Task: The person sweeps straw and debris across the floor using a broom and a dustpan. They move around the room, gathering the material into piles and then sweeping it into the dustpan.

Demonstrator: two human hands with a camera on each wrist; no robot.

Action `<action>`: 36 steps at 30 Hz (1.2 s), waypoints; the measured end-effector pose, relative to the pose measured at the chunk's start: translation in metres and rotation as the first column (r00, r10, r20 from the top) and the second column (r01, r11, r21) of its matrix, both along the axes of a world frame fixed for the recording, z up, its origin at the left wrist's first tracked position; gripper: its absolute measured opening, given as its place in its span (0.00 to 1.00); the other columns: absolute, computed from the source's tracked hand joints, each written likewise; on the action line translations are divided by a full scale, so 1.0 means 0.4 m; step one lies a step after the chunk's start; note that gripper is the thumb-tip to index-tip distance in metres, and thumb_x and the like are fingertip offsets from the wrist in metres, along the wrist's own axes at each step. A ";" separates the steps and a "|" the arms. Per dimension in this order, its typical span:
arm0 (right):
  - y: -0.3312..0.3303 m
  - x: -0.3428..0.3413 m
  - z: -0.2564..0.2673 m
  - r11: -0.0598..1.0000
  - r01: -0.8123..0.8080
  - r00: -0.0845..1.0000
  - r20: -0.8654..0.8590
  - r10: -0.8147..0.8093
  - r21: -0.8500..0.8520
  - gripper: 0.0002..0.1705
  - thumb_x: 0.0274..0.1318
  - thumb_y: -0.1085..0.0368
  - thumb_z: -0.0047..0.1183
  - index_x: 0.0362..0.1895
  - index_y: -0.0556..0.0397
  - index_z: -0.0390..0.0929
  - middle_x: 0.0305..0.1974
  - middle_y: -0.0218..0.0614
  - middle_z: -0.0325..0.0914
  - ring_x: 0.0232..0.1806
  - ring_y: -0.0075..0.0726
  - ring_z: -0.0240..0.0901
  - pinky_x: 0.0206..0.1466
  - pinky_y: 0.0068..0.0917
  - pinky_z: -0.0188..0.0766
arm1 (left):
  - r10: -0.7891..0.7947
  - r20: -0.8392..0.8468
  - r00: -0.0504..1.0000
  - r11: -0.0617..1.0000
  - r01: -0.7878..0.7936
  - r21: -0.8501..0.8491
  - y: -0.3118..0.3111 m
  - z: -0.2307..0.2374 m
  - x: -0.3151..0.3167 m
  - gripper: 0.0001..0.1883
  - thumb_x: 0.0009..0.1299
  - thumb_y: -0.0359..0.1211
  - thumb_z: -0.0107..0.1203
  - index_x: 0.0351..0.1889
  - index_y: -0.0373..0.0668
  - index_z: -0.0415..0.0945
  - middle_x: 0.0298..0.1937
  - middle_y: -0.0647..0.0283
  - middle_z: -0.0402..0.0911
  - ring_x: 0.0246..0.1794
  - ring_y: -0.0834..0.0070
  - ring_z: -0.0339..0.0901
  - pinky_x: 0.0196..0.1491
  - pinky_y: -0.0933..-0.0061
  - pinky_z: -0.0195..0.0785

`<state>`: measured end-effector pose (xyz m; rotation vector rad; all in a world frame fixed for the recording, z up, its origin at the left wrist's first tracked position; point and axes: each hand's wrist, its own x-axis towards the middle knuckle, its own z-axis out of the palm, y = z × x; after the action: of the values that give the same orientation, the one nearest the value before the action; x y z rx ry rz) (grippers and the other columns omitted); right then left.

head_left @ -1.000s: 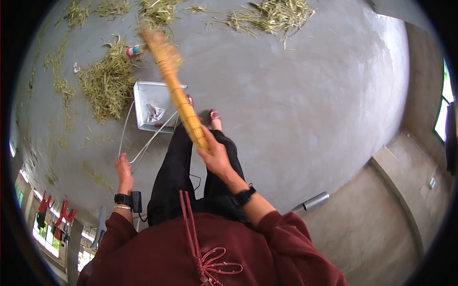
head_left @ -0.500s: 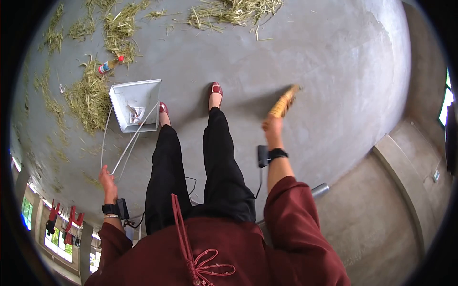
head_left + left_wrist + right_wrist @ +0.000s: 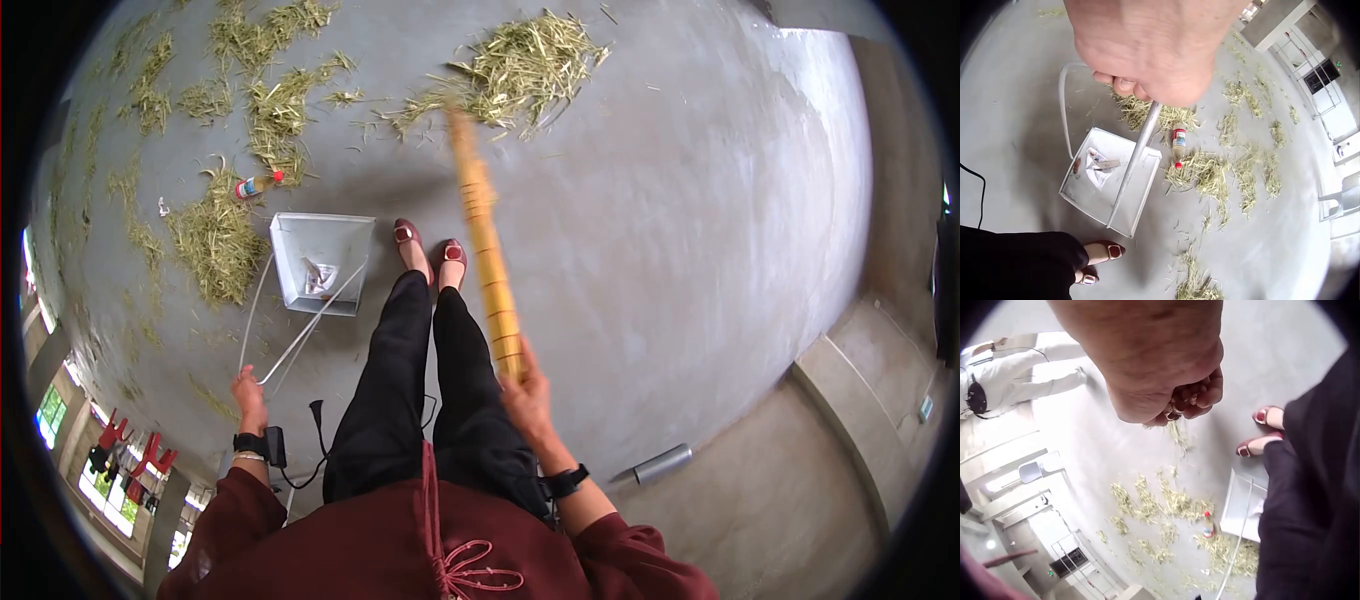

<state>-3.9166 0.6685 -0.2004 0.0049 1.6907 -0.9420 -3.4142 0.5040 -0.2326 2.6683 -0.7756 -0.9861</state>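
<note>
In the head view the right hand (image 3: 527, 398) grips the lower end of a yellow bound broom (image 3: 487, 255), whose blurred tip points up toward a straw pile (image 3: 530, 70). The left hand (image 3: 249, 396) has its fingers curled round the wire handle (image 3: 300, 338) of a white metal dustpan (image 3: 322, 227). The dustpan stands on the floor by the left shoe, with crumpled wrapping (image 3: 1099, 169) and small scraps inside it. In the right wrist view the right hand (image 3: 1166, 369) is closed round the broom's end, and the broom itself is mostly hidden behind it.
A bottle with a red cap (image 3: 258, 185) lies at a straw heap (image 3: 215, 240) left of the dustpan. More straw is scattered at the upper left. A metal tube (image 3: 662, 464) lies at the lower right, near the wall's ledge. Another person (image 3: 1029, 369) shows in the right wrist view.
The right hand has brought the broom back from the far right toward the middle, tip upward. The feet have come together. The left hand still holds the dustpan handle.
</note>
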 end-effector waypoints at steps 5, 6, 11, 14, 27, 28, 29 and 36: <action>-0.209 -0.278 -0.114 0.972 -0.024 0.950 -0.297 0.095 0.234 0.37 0.48 0.71 0.45 0.66 0.46 0.51 0.25 0.32 0.70 0.13 0.22 0.60 0.14 0.22 0.61 | 0.070 -0.041 0.997 0.997 -0.071 -0.017 0.003 -0.060 -0.035 0.11 0.66 0.35 0.42 0.39 0.41 0.73 0.20 0.72 0.61 0.15 0.84 0.57 0.17 0.82 0.50; -0.253 -0.324 -0.171 0.966 -0.018 0.929 -0.352 0.112 0.259 0.36 0.48 0.69 0.44 0.65 0.46 0.52 0.23 0.33 0.69 0.12 0.24 0.60 0.13 0.23 0.61 | 0.082 -0.048 0.996 0.997 -0.082 -0.001 0.007 -0.069 -0.033 0.11 0.65 0.36 0.45 0.39 0.41 0.72 0.20 0.71 0.61 0.15 0.83 0.58 0.17 0.81 0.51; -0.428 -0.364 -0.442 0.978 0.161 0.984 -0.092 -0.150 0.131 0.26 0.50 0.72 0.44 0.54 0.42 0.54 0.16 0.27 0.56 0.08 0.24 0.54 0.07 0.24 0.52 | 0.131 -0.088 0.987 0.991 -0.132 -0.007 0.021 -0.094 -0.067 0.09 0.65 0.35 0.46 0.37 0.40 0.72 0.20 0.71 0.62 0.15 0.84 0.57 0.17 0.82 0.50; -0.451 -0.064 -0.486 0.991 -0.086 0.965 -0.238 0.110 0.107 0.34 0.52 0.73 0.44 0.62 0.40 0.47 0.26 0.33 0.65 0.17 0.27 0.62 0.14 0.26 0.60 | 0.153 -0.130 0.980 0.988 -0.152 0.012 0.024 -0.100 -0.080 0.10 0.64 0.36 0.45 0.36 0.42 0.72 0.19 0.72 0.62 0.18 0.84 0.58 0.20 0.81 0.51; -0.557 0.052 -0.061 0.661 -0.738 0.665 -0.304 0.682 -0.135 0.37 0.47 0.70 0.49 0.65 0.51 0.54 0.36 0.40 0.76 0.23 0.33 0.71 0.30 0.26 0.68 | 0.125 -0.119 0.985 0.992 -0.124 0.017 -0.015 -0.132 -0.108 0.10 0.64 0.31 0.41 0.35 0.39 0.74 0.20 0.71 0.65 0.18 0.82 0.60 0.21 0.80 0.53; -0.527 -0.013 -0.050 0.676 -0.732 0.655 -0.371 0.659 -0.091 0.38 0.46 0.70 0.50 0.65 0.51 0.52 0.40 0.49 0.74 0.34 0.46 0.71 0.38 0.32 0.68 | 0.119 -0.103 0.988 0.993 -0.119 0.007 -0.013 -0.142 -0.109 0.10 0.65 0.33 0.42 0.36 0.39 0.73 0.20 0.71 0.64 0.16 0.83 0.59 0.18 0.81 0.51; -0.499 -0.080 -0.041 0.689 -0.723 0.638 -0.429 0.640 -0.047 0.40 0.45 0.69 0.52 0.65 0.51 0.51 0.45 0.58 0.72 0.45 0.59 0.71 0.46 0.39 0.68 | 0.117 -0.081 0.990 0.993 -0.117 0.002 -0.008 -0.146 -0.107 0.11 0.65 0.35 0.43 0.37 0.38 0.72 0.20 0.71 0.63 0.14 0.84 0.58 0.15 0.82 0.49; -0.458 -0.552 -0.170 0.967 -0.030 0.907 -0.399 0.133 0.255 0.33 0.50 0.72 0.45 0.63 0.44 0.55 0.23 0.30 0.66 0.13 0.24 0.60 0.12 0.20 0.58 | 0.181 0.020 0.983 0.983 -0.182 0.023 -0.036 -0.201 -0.083 0.10 0.63 0.36 0.48 0.33 0.40 0.73 0.15 0.71 0.59 0.11 0.83 0.55 0.14 0.79 0.47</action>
<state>-4.1376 0.4852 -0.2684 -0.1090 2.1759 -0.6962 -3.4475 0.4895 -0.3131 2.7138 -0.5145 -0.9323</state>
